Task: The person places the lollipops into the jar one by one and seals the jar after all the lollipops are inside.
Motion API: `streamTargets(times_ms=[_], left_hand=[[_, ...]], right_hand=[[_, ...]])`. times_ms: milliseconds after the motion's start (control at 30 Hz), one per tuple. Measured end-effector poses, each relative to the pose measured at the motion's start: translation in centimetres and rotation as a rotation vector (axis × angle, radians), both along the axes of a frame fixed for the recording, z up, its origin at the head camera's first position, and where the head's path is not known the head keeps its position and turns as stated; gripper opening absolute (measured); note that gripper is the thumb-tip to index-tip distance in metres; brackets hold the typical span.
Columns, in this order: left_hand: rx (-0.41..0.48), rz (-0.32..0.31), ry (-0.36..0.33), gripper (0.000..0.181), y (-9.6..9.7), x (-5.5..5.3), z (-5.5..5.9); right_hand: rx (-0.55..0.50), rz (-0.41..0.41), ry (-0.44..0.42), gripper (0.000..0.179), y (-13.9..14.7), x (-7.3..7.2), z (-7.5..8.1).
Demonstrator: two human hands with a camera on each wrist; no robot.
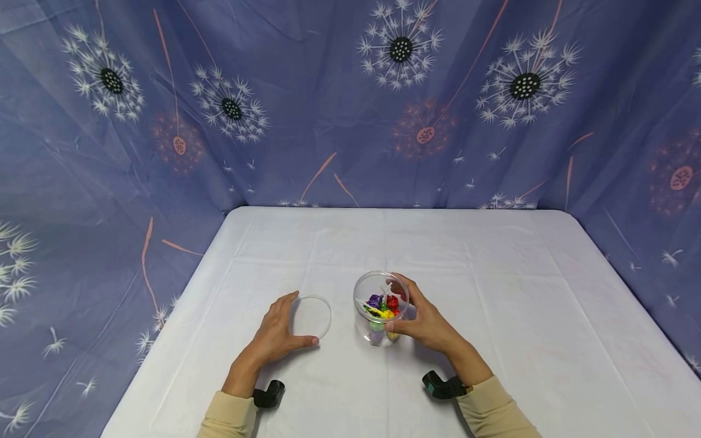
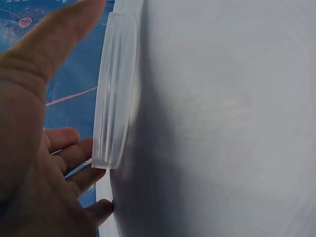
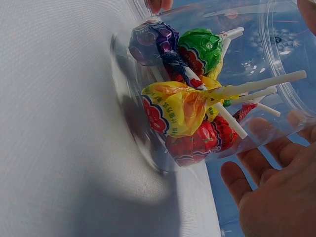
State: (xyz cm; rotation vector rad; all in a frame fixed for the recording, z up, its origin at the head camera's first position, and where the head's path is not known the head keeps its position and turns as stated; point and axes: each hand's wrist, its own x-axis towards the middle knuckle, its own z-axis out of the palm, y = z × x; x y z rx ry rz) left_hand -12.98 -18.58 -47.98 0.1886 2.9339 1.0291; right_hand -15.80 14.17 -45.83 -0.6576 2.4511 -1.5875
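Note:
A clear round plastic jar (image 1: 366,331) stands on the white table in front of me, its mouth uncovered. Inside are several lollipops (image 3: 173,108) in yellow, red, green and purple wrappers, white sticks pointing toward the mouth. My right hand (image 1: 424,319) grips the jar from the right, thumb on the near side and fingers round the far wall. To the left, a clear shallow lid (image 2: 116,94) lies on the table. Around its left side my left hand (image 1: 276,328) is spread, fingertips right at the far edge and thumb at the near edge, fingers loosely extended.
A white cloth covers the table (image 1: 405,240). Behind and at the sides hangs a blue curtain (image 1: 328,109) with dandelion prints. Black wrist devices (image 1: 269,394) sit at both cuffs. The lid and jar stand a short gap apart.

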Motion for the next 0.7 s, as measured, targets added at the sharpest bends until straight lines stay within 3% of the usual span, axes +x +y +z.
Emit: streamTargets(times_ms=[300, 700], left_hand=[[-0.007, 0.01, 0.043, 0.107, 0.39, 0.2, -0.36], [-0.018, 0.024, 0.031, 0.106, 0.5, 0.23, -0.8]], right_hand=[[0.016, -0.005, 0.002, 0.086, -0.01, -0.05, -0.09], [0.017, -0.006, -0.012, 0.085, 0.05, -0.06, -0.09]])
